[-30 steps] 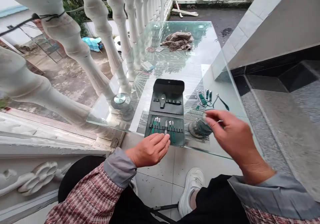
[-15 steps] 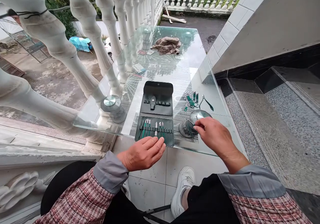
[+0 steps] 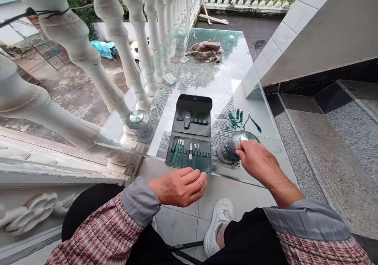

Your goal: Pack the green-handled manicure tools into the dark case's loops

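An open black leather case (image 3: 191,133) lies on the glass tabletop (image 3: 206,76), with green-handled grooming tools held in loops in its lower panel. My left hand (image 3: 180,187) rests just below the case's near edge, relaxed and holding nothing. My right hand (image 3: 258,166) reaches to a tilted, shiny steel bowl (image 3: 245,138), its fingertips at the bowl's near rim. Several thin green-handled tools (image 3: 227,152) lie against the bowl. Green-handled nippers (image 3: 252,123) and small tools (image 3: 233,118) lie loose behind it.
A crumpled brown cloth (image 3: 204,52) and a small card box (image 3: 170,78) lie farther along the glass. White balusters (image 3: 112,32) run along the left side, close to a round steel table fitting (image 3: 137,119). A tiled wall (image 3: 310,40) and steps lie right.
My right hand has come down from above the bowl to its rim, uncovering the bowl. My left hand has shifted little. The whole view has swayed slightly with my head.
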Demonstrator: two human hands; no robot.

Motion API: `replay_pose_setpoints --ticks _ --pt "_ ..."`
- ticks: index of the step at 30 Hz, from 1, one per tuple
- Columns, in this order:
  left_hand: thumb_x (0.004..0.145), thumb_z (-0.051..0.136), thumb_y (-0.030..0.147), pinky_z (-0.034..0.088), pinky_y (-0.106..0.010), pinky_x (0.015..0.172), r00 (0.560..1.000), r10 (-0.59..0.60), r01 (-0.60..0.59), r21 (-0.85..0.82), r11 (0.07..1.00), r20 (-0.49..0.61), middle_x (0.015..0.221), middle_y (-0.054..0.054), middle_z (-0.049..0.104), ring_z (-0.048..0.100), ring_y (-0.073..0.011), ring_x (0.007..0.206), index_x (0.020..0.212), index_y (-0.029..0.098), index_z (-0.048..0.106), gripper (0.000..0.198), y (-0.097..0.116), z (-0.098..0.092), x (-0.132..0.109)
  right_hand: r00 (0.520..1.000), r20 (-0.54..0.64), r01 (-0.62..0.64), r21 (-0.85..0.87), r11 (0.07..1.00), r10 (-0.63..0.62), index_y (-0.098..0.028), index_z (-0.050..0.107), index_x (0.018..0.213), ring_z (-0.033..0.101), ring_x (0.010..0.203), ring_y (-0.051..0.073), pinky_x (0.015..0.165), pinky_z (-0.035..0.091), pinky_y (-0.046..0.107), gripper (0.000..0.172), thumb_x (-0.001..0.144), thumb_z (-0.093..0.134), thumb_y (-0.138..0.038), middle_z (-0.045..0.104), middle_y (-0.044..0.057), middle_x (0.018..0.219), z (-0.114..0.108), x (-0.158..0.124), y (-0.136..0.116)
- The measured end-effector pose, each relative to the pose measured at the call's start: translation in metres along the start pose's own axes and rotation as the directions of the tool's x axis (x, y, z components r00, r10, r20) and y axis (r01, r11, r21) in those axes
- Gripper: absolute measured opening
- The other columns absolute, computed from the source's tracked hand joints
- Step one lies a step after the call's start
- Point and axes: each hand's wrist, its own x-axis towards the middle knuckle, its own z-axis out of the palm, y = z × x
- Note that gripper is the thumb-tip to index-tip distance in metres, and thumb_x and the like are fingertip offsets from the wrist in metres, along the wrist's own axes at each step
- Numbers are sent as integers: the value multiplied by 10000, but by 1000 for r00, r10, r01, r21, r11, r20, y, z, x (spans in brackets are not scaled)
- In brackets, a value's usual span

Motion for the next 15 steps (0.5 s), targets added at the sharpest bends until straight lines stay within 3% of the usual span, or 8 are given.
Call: replay_pose_setpoints --ticks 5,9,11,15 --pt "894 505 191 533 -310 777 998 54 -55 -29 998 -13 1034 -126 667 625 -188 923 944 107 669 191 3 3 6 996 -46 -77 83 994 81 -225 504 689 502 640 198 507 315 294 151 811 436 -282 559 47 699 -5 4 7" --pt "907 488 210 524 -312 772 995 101 -102 -52 993 -26 1030 -131 663 621 -186 915 955 116 670 211 7 2 13 979 -18 -187 339 922 205 -224 525 720 483 570 167 511 343 292 112 773 473 -307 557 18 644 -10 8 3" --pt "908 483 219 522 -310 756 992 114 -117 -60 991 -44 1023 -133 661 620 -185 903 959 112 670 221 8 3 16 973 25 -205 553 808 230 -213 563 812 512 588 159 539 391 296 139 765 501 -329 584 16 686 -12 8 -5" --pt "905 483 225 518 -305 727 992 116 -119 -52 992 -50 997 -130 663 621 -179 876 945 111 668 221 10 5 20 972 169 -224 875 429 163 -187 561 1037 487 520 110 500 424 264 357 747 579 -395 552 -20 668 -12 8 -34"
